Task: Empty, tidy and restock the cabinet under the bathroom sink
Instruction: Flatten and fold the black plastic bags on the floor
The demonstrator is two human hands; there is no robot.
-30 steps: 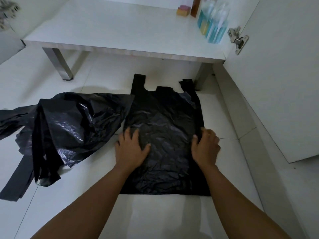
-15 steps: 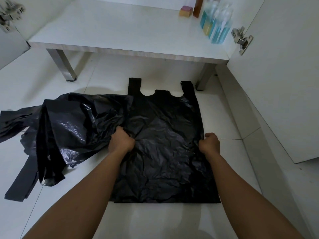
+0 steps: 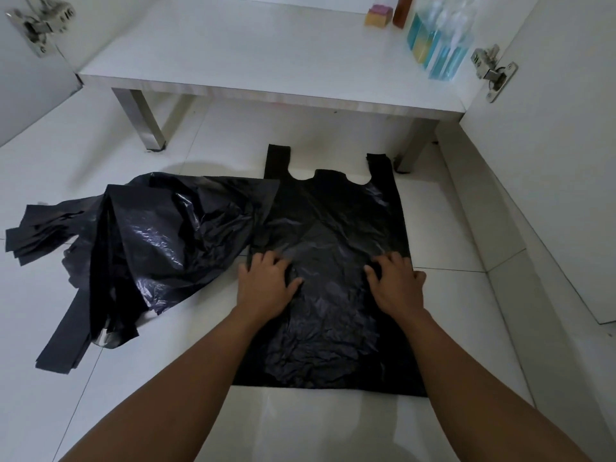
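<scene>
Flat bag: one black handled bag (image 3: 333, 228) is spread on the tiled floor (image 3: 466, 295) just in front of the cabinet, its two handles pointed toward the cabinet base (image 3: 250, 61).
Left hand: the left hand (image 3: 266, 285) is laid palm-down on the bag's left part, fingers spread; nothing is gripped.
Right hand: the right hand (image 3: 396, 285) is laid the same way near the bag's right edge, fingers spread and pressing.
Step judged: the bag appears to be smoothed flat, probably ahead of folding.
How it is done well: air is best pushed from the middle out toward the handles and the open mouth; light, even pressure should be used, since thin film creases and slides on tile; the edges should be squared before any fold is made.
Heap of bags: a crumpled heap of bags (image 3: 150, 248) lies to the left and overlaps the flat bag's upper left corner.
Cabinet: bottles (image 3: 436, 45) and a small block (image 3: 378, 16) are seen at the back right of the base; the right door (image 3: 550, 161) stands open.
</scene>
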